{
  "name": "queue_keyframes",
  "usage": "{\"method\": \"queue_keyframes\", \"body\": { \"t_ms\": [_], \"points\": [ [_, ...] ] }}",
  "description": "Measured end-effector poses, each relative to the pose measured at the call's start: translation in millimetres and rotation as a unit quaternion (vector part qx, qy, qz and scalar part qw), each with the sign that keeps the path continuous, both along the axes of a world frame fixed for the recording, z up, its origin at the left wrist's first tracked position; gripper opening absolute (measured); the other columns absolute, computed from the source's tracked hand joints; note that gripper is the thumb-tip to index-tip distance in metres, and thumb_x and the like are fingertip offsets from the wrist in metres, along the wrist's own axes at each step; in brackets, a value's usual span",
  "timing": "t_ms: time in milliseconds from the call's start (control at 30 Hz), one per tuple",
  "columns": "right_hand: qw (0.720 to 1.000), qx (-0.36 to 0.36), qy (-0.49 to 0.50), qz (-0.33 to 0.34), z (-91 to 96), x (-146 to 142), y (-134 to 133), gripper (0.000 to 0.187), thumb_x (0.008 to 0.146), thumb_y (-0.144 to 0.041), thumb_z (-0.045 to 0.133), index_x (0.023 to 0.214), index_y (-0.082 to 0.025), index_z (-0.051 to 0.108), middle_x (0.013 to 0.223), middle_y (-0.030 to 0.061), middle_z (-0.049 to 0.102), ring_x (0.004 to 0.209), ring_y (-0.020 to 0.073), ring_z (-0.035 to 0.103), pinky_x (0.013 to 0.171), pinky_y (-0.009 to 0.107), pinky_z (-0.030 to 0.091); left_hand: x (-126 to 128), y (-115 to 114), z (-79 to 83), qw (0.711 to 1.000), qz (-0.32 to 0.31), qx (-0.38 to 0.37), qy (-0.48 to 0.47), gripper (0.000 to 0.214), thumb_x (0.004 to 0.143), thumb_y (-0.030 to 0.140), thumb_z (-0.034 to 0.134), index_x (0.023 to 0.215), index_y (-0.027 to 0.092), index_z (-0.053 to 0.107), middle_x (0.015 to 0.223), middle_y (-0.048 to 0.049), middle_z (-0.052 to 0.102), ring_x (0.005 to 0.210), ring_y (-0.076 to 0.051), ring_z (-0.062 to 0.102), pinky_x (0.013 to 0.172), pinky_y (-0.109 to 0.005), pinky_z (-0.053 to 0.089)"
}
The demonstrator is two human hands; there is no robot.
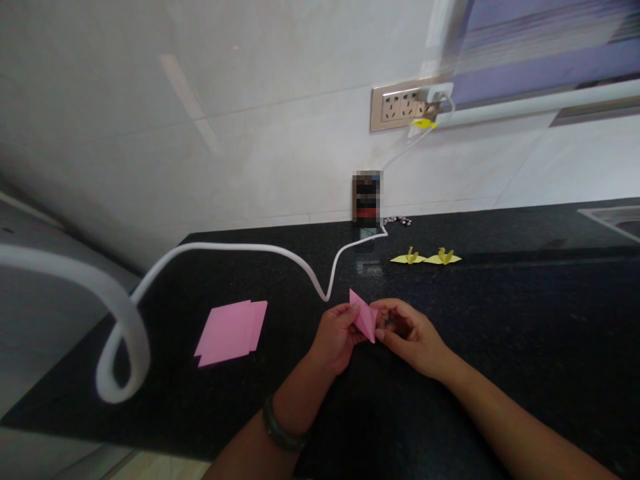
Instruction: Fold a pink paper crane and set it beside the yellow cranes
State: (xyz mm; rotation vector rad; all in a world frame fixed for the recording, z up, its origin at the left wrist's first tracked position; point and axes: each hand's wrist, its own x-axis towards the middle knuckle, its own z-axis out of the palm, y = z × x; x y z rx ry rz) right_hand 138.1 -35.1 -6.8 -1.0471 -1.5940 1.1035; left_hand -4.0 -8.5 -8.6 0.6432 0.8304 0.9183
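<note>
A piece of folded pink origami paper (365, 318) is held up over the dark countertop, its points facing up and down. My left hand (336, 337) pinches it from the left, thumb on the near face. From the right, my right hand (411, 331) has its thumb and forefinger at the paper's right edge, fingers curled. Off to the left lies a loose stack of pink paper sheets (227, 330). Beyond my right hand, two yellow folded-paper cranes (411, 257) stand side by side on the counter.
A white cable (235, 247) loops across the left foreground to a blurred-out phone-like device (367, 199) leaning on the wall. Above it, a charger (440, 92) sits in the socket panel (395, 107). The black countertop (500, 320) meets the tiled wall behind.
</note>
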Motion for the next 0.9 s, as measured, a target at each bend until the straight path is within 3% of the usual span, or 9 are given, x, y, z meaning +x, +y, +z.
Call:
{"method": "queue_keyframes", "body": {
  "t_ms": [233, 533, 767, 900],
  "points": [
    [1.000, 0.015, -0.022, -0.016, -2.1, -0.3, -0.4, 0.035, 0.071, -0.013, 0.049, 0.105, -0.022, 0.045, 0.084, 0.0027, 0.052, 0.072, 0.0125, 0.051, 0.058, 0.023, 0.045, -1.2, 0.7, -2.3, 1.000, -0.001, 0.017, -0.008, 0.025, 0.068, 0.033, 0.056, 0.076, 0.010, 0.057, 0.069, -0.0071, 0.060, 0.057, -0.012, 0.055, 0.056, -0.025, 0.043],
    [0.978, 0.108, -0.171, -0.056, -3.5, 7.3, 6.5, 0.040, 0.067, -0.007, 0.045, 0.104, -0.022, 0.050, 0.086, 0.0042, 0.053, 0.075, 0.0152, 0.051, 0.062, 0.027, 0.044, -1.3, 0.8, -4.3, 0.997, 0.024, 0.036, 0.072, 0.029, 0.064, 0.036, 0.059, 0.076, 0.010, 0.059, 0.071, -0.0074, 0.061, 0.062, -0.013, 0.056, 0.058, -0.025, 0.043],
    [0.971, 0.101, -0.208, -0.066, -5.3, 9.3, 8.5, 0.032, 0.071, -0.010, 0.043, 0.100, -0.021, 0.051, 0.081, 0.0038, 0.052, 0.071, 0.0147, 0.051, 0.056, 0.025, 0.044, -1.0, 1.3, -7.0, 0.997, 0.017, 0.036, 0.073, 0.026, 0.066, 0.034, 0.057, 0.076, 0.010, 0.058, 0.072, -0.0075, 0.061, 0.060, -0.014, 0.057, 0.058, -0.026, 0.044],
    [0.971, 0.107, -0.212, -0.042, -5.2, 12.2, 9.5, 0.036, 0.071, -0.008, 0.045, 0.104, -0.022, 0.050, 0.083, 0.0036, 0.051, 0.071, 0.0145, 0.051, 0.060, 0.027, 0.044, -0.9, 1.2, -5.0, 0.996, 0.015, 0.045, 0.076, 0.026, 0.067, 0.035, 0.056, 0.075, 0.010, 0.058, 0.069, -0.0067, 0.060, 0.060, -0.014, 0.057, 0.058, -0.027, 0.044]
  ]
}}
